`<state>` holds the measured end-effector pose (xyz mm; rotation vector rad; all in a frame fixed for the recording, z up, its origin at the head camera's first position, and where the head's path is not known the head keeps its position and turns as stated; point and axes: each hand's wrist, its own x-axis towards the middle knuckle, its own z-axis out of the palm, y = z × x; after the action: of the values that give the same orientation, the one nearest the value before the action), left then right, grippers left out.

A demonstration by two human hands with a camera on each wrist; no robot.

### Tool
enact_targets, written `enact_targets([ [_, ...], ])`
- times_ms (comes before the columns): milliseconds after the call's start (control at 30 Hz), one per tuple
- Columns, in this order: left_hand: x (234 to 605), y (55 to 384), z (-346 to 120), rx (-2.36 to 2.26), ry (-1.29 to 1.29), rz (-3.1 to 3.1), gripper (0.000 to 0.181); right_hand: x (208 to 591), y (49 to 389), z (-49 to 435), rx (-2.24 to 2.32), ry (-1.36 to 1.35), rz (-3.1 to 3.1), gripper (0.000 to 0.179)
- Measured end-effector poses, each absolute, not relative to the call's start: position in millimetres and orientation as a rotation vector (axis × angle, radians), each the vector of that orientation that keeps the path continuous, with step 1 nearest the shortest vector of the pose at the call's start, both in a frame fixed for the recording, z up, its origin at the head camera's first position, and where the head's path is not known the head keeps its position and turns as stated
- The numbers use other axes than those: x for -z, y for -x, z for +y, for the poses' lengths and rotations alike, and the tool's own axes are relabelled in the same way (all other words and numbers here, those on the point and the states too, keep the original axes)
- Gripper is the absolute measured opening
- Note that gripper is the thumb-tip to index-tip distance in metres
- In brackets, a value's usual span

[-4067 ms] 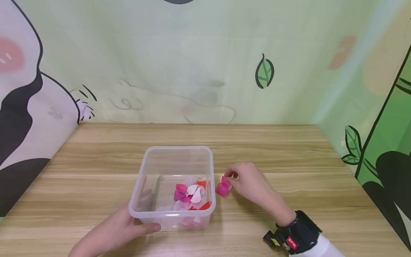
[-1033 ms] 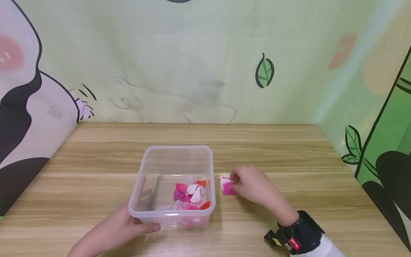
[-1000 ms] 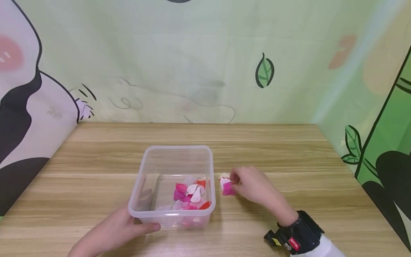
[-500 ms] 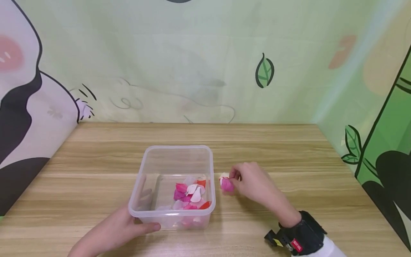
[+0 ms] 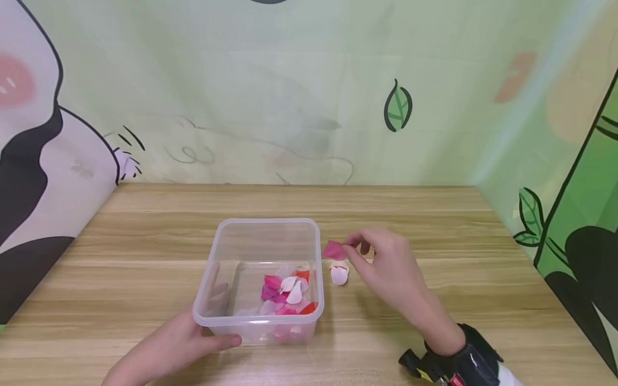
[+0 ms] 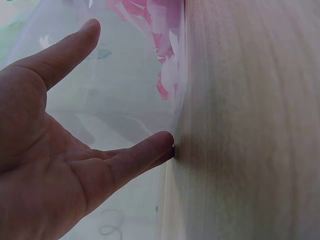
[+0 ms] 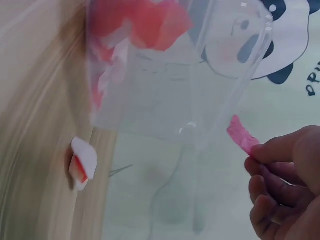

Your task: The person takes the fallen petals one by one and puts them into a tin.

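Note:
A pink petal is pinched between the thumb and index finger of my right hand, just right of the box rim and above the table. In the right wrist view the petal hangs beside the clear wall. My left hand rests against the front left corner of the clear plastic box, thumb on the front wall and straight fingers along the left side. Pink, white and red petals lie inside the box, mostly towards its right. A small stack of white and red-edged petals sits on the table outside.
The wooden table runs back to a cloth backdrop with cartoon drawings. A black wrist strap with a small camera is on the right forearm.
My right hand has lifted the pink petal off the small stack, up and away from me, uncovering a white petal. The left hand and the box have stayed in place.

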<state>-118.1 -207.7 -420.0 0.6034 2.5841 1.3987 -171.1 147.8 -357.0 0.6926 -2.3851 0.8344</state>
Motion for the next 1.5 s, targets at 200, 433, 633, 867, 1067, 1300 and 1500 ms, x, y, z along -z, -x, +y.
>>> enact_targets([
  [200, 419.6, 117.3, -207.7, -1.400, -0.580, 2.576, 0.123, 352.0, 161.4, 139.8, -0.895, -0.821, -2.178, 0.017],
  [433, 419.4, 117.1, -207.8, -1.396, -0.588, 2.589, 0.123, 351.2, 151.7, 129.4, -0.962, -0.952, -2.088, 0.023],
  [633, 419.7, 117.2, -207.9, -1.386, -0.590, 2.595, 0.123, 354.5, 147.9, 123.2, -0.982, -1.013, -2.098, 0.021],
  [867, 419.4, 117.2, -207.4, -1.365, -0.599, 2.611, 0.123, 357.2, 148.6, 122.9, -0.969, -0.962, -2.154, 0.021],
  [1067, 418.8, 116.6, -207.5, -1.368, -0.596, 2.605, 0.123, 363.0, 159.4, 128.9, -0.900, -0.862, -2.274, 0.013],
  [1300, 418.4, 117.0, -208.5, -1.360, -0.594, 2.594, 0.123, 375.7, 175.4, 136.9, -0.745, -0.681, -2.512, 0.015],
  [1500, 418.4, 117.4, -208.4, -1.367, -0.614, 2.588, 0.123, 383.6, 184.8, 142.9, -0.611, -0.528, -2.810, 0.018],
])
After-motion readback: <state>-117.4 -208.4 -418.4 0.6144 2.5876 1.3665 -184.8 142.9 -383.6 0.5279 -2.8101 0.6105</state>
